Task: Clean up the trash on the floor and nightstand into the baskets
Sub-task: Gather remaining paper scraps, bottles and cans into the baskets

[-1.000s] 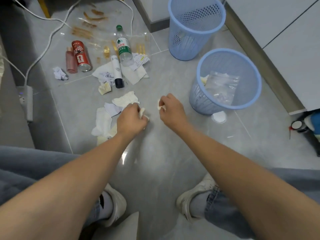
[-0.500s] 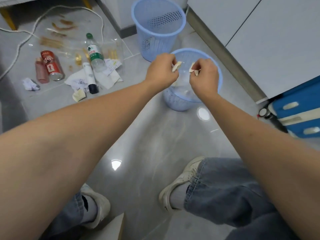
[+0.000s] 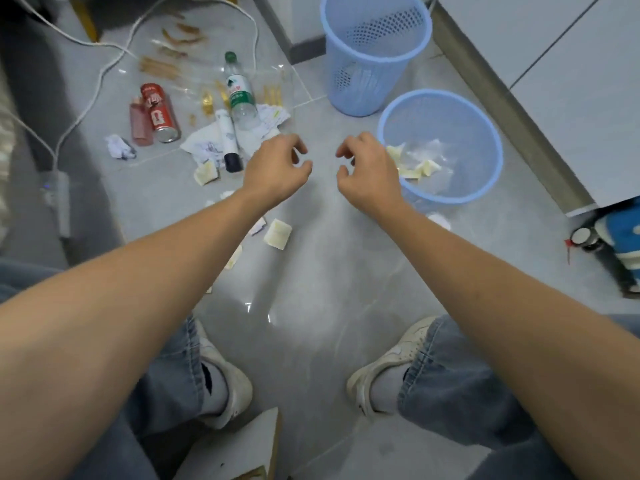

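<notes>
Standing on the floor (image 3: 311, 271), two blue baskets (image 3: 375, 57); the nearer basket (image 3: 485, 140) holds tissue scraps (image 3: 412, 168). Both hands, left (image 3: 277, 168) and right (image 3: 367, 171), hover loosely curled, each grip empty. Bottle (image 3: 239, 91), red can (image 3: 159, 112), tissues (image 3: 277, 233) lie beyond; label writing perhaps illegible.

My near basket (image 3: 485, 188) is pale blue mesh, upright at right, with yellowish paper scraps (image 3: 419, 166) and clear plastic inside. The far basket (image 3: 375, 53) stands just behind it. Tissues (image 3: 277, 233), a can (image 3: 161, 112) and a bottle (image 3: 239, 91) litter the floor at left.
</notes>
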Action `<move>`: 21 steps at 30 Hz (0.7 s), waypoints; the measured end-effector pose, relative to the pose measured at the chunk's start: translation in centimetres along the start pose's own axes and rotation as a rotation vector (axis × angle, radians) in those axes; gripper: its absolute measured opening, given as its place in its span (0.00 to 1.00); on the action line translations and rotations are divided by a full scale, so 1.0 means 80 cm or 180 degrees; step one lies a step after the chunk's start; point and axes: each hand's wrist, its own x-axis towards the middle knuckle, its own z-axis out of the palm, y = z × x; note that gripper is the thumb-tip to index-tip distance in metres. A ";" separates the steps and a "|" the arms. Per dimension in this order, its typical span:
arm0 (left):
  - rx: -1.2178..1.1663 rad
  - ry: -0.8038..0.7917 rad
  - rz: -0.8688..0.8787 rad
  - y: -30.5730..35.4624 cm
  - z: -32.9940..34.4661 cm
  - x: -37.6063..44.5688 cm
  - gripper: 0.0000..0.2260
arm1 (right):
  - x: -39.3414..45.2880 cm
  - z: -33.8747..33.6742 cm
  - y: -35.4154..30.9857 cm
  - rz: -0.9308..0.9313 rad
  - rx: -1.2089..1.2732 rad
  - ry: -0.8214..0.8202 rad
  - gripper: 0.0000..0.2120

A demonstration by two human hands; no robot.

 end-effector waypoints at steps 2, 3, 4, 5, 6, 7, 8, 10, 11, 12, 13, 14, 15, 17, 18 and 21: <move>-0.0019 0.0016 -0.0252 -0.037 -0.003 -0.029 0.11 | -0.013 0.036 -0.023 -0.0026 0.0043 -0.0322 0.12; -0.0016 0.0026 -0.0367 -0.054 -0.003 -0.042 0.11 | -0.020 0.053 -0.032 -0.0017 0.0032 -0.0499 0.12; 0.0007 0.0034 -0.0486 -0.071 -0.001 -0.055 0.10 | -0.026 0.069 -0.041 -0.0004 -0.0004 -0.0698 0.13; 0.0051 0.0033 -0.0607 -0.089 0.001 -0.067 0.11 | -0.032 0.086 -0.048 0.0016 -0.0062 -0.0920 0.14; 0.0116 0.0018 -0.0712 -0.106 0.004 -0.077 0.11 | -0.038 0.101 -0.055 0.0029 -0.0126 -0.1143 0.15; 0.0189 -0.0014 -0.0801 -0.124 0.008 -0.087 0.12 | -0.044 0.117 -0.060 0.0047 -0.0176 -0.1345 0.16; 0.0258 -0.0064 -0.0893 -0.140 0.013 -0.096 0.13 | -0.050 0.132 -0.063 0.0068 -0.0202 -0.1518 0.17; 0.0417 -0.0231 -0.1109 -0.167 0.023 -0.108 0.16 | -0.059 0.160 -0.067 0.0101 -0.0254 -0.1750 0.20; 0.0509 -0.0336 -0.1219 -0.177 0.029 -0.111 0.17 | -0.062 0.173 -0.066 0.0115 -0.0303 -0.1827 0.21; 0.0590 -0.0437 -0.1318 -0.186 0.035 -0.113 0.18 | -0.065 0.186 -0.064 0.0119 -0.0374 -0.1882 0.22; 0.0651 -0.0524 -0.1400 -0.194 0.040 -0.114 0.18 | -0.069 0.198 -0.062 0.0117 -0.0457 -0.1918 0.22; 0.0689 -0.0608 -0.1466 -0.202 0.046 -0.115 0.19 | -0.072 0.208 -0.059 0.0109 -0.0538 -0.1938 0.23; 0.0715 -0.0693 -0.1513 -0.208 0.052 -0.114 0.19 | -0.075 0.218 -0.056 0.0114 -0.0608 -0.1977 0.23; 0.0762 -0.0902 -0.1563 -0.220 0.067 -0.117 0.19 | -0.080 0.234 -0.049 0.0102 -0.0761 -0.2066 0.25; 0.0785 -0.0978 -0.1565 -0.225 0.074 -0.119 0.18 | -0.083 0.240 -0.044 0.0056 -0.0848 -0.2054 0.25; 0.0833 -0.0921 -0.1503 -0.233 0.093 -0.126 0.16 | -0.087 0.252 -0.032 -0.0118 -0.0923 -0.1827 0.23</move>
